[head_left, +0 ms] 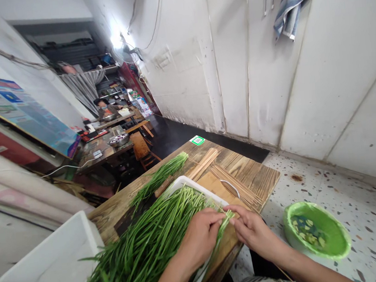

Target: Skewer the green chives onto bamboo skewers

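Just past the near edge of the white tray [218, 199], my two hands meet at the pale stem ends of a small bunch of garlic chives [229, 215]. My left hand [206, 229] is closed, thumb and fingers pinching the bunch from the left. From the other side my right hand [251, 229] pinches the same stem ends. Whether a skewer is also between the fingers, I cannot tell. A large heap of garlic chives [150, 233] fills the tray, its leaves spilling left. Below the hands lies a wooden board [214, 183] with a light curved handle.
Bamboo skewers [237, 185] lie in bundles on the wooden table [268, 177]. A knife [159, 189] and another chive bunch [164, 172] lie beyond the tray. A white bin [50, 265] stands left; a green-lined basin [332, 229] sits on the floor right. Another person sits far back.
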The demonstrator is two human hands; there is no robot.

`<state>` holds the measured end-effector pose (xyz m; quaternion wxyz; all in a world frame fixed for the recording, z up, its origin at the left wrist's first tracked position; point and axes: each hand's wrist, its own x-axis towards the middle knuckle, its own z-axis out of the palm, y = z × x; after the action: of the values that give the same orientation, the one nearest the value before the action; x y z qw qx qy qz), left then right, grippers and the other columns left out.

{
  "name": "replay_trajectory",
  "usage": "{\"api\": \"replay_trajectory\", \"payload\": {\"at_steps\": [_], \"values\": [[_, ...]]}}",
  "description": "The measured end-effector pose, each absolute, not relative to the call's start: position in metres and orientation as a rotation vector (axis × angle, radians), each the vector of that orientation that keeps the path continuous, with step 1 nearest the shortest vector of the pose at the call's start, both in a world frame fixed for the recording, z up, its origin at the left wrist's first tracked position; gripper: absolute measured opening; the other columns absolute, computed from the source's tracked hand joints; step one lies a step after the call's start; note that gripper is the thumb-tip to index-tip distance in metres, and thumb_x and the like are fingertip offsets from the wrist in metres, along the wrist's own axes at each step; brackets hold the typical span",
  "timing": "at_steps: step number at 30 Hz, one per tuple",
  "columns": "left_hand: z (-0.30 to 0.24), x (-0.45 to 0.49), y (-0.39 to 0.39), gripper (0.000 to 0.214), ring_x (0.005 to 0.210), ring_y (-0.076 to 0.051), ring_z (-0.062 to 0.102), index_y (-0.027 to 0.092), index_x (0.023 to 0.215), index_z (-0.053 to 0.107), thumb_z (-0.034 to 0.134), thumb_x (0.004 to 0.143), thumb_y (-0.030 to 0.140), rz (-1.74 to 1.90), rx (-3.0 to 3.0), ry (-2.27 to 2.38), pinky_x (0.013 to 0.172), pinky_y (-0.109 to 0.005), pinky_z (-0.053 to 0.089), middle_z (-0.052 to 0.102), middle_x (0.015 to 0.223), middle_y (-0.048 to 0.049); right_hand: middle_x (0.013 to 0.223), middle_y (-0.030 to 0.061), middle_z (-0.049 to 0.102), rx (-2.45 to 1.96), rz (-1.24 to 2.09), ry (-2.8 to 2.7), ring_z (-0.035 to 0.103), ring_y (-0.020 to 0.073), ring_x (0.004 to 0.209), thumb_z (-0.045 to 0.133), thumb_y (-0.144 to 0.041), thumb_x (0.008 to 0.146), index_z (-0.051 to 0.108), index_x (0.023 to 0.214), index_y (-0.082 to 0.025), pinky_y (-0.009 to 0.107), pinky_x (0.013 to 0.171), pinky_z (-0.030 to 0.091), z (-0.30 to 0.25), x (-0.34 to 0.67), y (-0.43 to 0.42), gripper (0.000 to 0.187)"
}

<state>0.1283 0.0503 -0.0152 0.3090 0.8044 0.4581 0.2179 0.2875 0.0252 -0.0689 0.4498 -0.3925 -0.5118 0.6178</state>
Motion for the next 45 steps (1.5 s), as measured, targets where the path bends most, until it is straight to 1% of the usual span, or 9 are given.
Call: {"api": "replay_trajectory", "payload": {"at_steps": [2, 5, 12, 17, 21, 25, 28, 34, 45], "values": [[-0.011, 0.127, 0.05, 0.036, 0.081, -0.014, 0.059, 0.025, 0.096, 0.067, 0.038, 0.081, 0.011, 0.52, 2.188, 1.185, 0.077, -0.024, 0.044, 0.066, 0.087, -0.003, 0.045, -0.0124, 0.027, -0.951, 1.532, -1.271, 0.022, 0.0043, 0.035, 0.048, -0.042, 0.083, 0.045, 0.103, -0.014, 0.018, 0.035, 0.015, -0.068, 0.288, 0.025, 0.035], [-0.012, 0.123, 0.056, 0.031, 0.083, -0.017, 0.058, 0.02, 0.094, 0.068, 0.041, 0.08, 0.014, 0.596, 2.233, 1.47, 0.08, -0.028, 0.043, 0.065, 0.09, -0.0068, 0.044, -0.0122, 0.027, -0.982, 1.504, -1.297, 0.021, 0.0044, 0.035, 0.048, -0.041, 0.084, 0.047, 0.098, -0.014, 0.018, 0.035, 0.013, -0.069, 0.29, 0.024, 0.031], [-0.027, 0.121, 0.065, 0.017, 0.075, -0.019, 0.055, 0.019, 0.076, 0.07, 0.054, 0.074, 0.02, 0.522, 2.311, 1.718, 0.073, -0.032, 0.042, 0.062, 0.075, -0.0066, 0.043, -0.0121, 0.027, -1.0, 1.502, -1.307, 0.021, 0.0049, 0.035, 0.047, -0.04, 0.085, 0.046, 0.1, -0.014, 0.019, 0.036, 0.013, -0.075, 0.292, 0.022, 0.03], [-0.027, 0.121, 0.066, 0.019, 0.072, -0.016, 0.057, 0.02, 0.073, 0.07, 0.051, 0.074, 0.02, 0.659, 2.177, 1.699, 0.069, -0.027, 0.042, 0.064, 0.075, -0.004, 0.043, -0.0118, 0.029, -1.002, 1.488, -1.327, 0.021, 0.0049, 0.036, 0.046, -0.039, 0.085, 0.046, 0.101, -0.014, 0.02, 0.036, 0.013, -0.075, 0.293, 0.023, 0.03], [-0.028, 0.122, 0.067, 0.02, 0.062, -0.015, 0.059, 0.016, 0.077, 0.068, 0.051, 0.073, 0.025, 0.774, 1.879, 1.651, 0.062, -0.025, 0.045, 0.068, 0.07, -0.0017, 0.043, -0.0118, 0.029, -1.019, 1.496, -1.329, 0.023, 0.0051, 0.036, 0.048, -0.04, 0.084, 0.047, 0.1, -0.013, 0.019, 0.036, 0.015, -0.07, 0.293, 0.022, 0.031], [-0.029, 0.122, 0.068, 0.027, 0.075, -0.018, 0.064, 0.015, 0.089, 0.068, 0.051, 0.072, 0.028, 0.816, 1.726, 1.54, 0.072, -0.027, 0.049, 0.071, 0.083, -0.0042, 0.045, -0.0115, 0.029, -1.039, 1.506, -1.31, 0.023, 0.0051, 0.036, 0.048, -0.043, 0.082, 0.048, 0.098, -0.014, 0.019, 0.036, 0.016, -0.065, 0.293, 0.023, 0.034], [-0.028, 0.122, 0.068, 0.025, 0.082, -0.019, 0.064, 0.016, 0.086, 0.069, 0.052, 0.073, 0.03, 0.86, 1.701, 1.52, 0.078, -0.029, 0.048, 0.071, 0.088, -0.0044, 0.045, -0.0114, 0.028, -1.041, 1.516, -1.31, 0.023, 0.0051, 0.036, 0.048, -0.045, 0.081, 0.049, 0.098, -0.014, 0.019, 0.036, 0.016, -0.063, 0.292, 0.024, 0.035], [-0.03, 0.125, 0.068, 0.023, 0.073, -0.019, 0.065, 0.015, 0.08, 0.07, 0.055, 0.071, 0.029, 0.915, 1.634, 1.572, 0.071, -0.029, 0.051, 0.072, 0.08, -0.0044, 0.045, -0.0114, 0.028, -1.029, 1.524, -1.304, 0.023, 0.0052, 0.036, 0.049, -0.044, 0.081, 0.05, 0.098, -0.015, 0.019, 0.036, 0.016, -0.065, 0.292, 0.023, 0.034], [-0.037, 0.124, 0.07, 0.024, 0.077, -0.019, 0.065, 0.015, 0.083, 0.069, 0.055, 0.071, 0.03, 0.96, 1.638, 1.567, 0.074, -0.03, 0.05, 0.072, 0.082, -0.0046, 0.044, -0.0115, 0.027, -1.019, 1.537, -1.303, 0.023, 0.0056, 0.036, 0.049, -0.045, 0.081, 0.049, 0.1, -0.014, 0.019, 0.036, 0.016, -0.066, 0.292, 0.024, 0.037]]}}
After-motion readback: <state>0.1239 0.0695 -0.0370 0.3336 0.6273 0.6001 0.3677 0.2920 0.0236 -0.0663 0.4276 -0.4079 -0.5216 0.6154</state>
